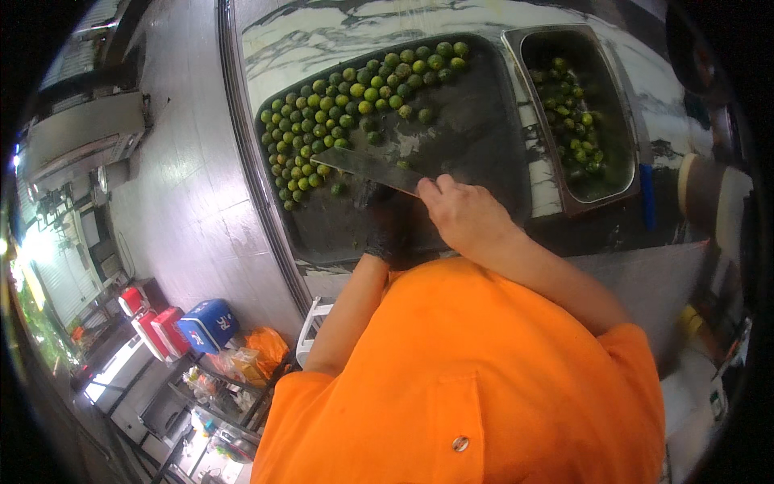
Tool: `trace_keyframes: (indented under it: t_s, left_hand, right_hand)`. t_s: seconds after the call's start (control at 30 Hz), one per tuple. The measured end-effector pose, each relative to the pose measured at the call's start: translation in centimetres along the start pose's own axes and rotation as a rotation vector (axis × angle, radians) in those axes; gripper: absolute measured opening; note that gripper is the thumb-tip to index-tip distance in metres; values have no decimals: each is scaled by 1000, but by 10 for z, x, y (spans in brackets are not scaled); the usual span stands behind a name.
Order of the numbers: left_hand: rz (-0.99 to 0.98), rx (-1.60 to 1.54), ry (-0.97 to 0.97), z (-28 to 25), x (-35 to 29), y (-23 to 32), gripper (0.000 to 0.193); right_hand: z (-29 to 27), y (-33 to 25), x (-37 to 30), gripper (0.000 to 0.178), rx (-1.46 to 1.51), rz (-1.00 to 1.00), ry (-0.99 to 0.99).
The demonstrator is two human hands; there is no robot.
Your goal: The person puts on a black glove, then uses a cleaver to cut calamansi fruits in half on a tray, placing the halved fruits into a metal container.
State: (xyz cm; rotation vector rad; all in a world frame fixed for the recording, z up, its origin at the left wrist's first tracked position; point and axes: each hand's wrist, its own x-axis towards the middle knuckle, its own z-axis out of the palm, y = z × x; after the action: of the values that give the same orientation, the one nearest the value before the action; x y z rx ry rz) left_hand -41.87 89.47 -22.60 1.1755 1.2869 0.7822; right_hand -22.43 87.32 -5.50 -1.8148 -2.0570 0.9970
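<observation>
My right hand (pixel 466 211) is closed round the handle of a knife (pixel 355 165), whose broad flat blade points left over a large black tray (pixel 484 161). Just below the blade is my left hand (pixel 389 222) in a black glove; it blends into the dark tray, so its fingers are hard to make out. Small green limes (pixel 322 117) lie packed together across the tray's left and far side. A few sit apart, among them a lime (pixel 337 189) left of my gloved hand and a small green piece (pixel 403 164) beside the blade.
To the right of the tray stands a deep metal pan (pixel 564 198) with several cut limes (pixel 584 145) inside. A blue-handled tool (pixel 647 196) lies beside it. The marble-patterned counter (pixel 322 36) ends at a left edge. Blue box (pixel 208 326) and red boxes (pixel 168 332) stand lower left.
</observation>
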Motion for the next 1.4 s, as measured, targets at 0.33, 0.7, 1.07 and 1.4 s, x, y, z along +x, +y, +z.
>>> trace_keyframes:
  t_s: [0.33,0.7,1.07,1.4]
  left_hand:
    - [-112,-79,-29,11,-9,60,22]
    - [6,-42,11,13,-5,72,27]
    - [-6,213,47,17,-3,103,18]
    - [365,41,-89,54,8,163,33]
  right_hand:
    - [-12,6,-27,22,-33,57,-45]
    - [-6,16,-28,16,-34,68,-28]
    - [-16,5,-51,22,76,87,186]
    - [-85,15,-165,27,119,376,839]
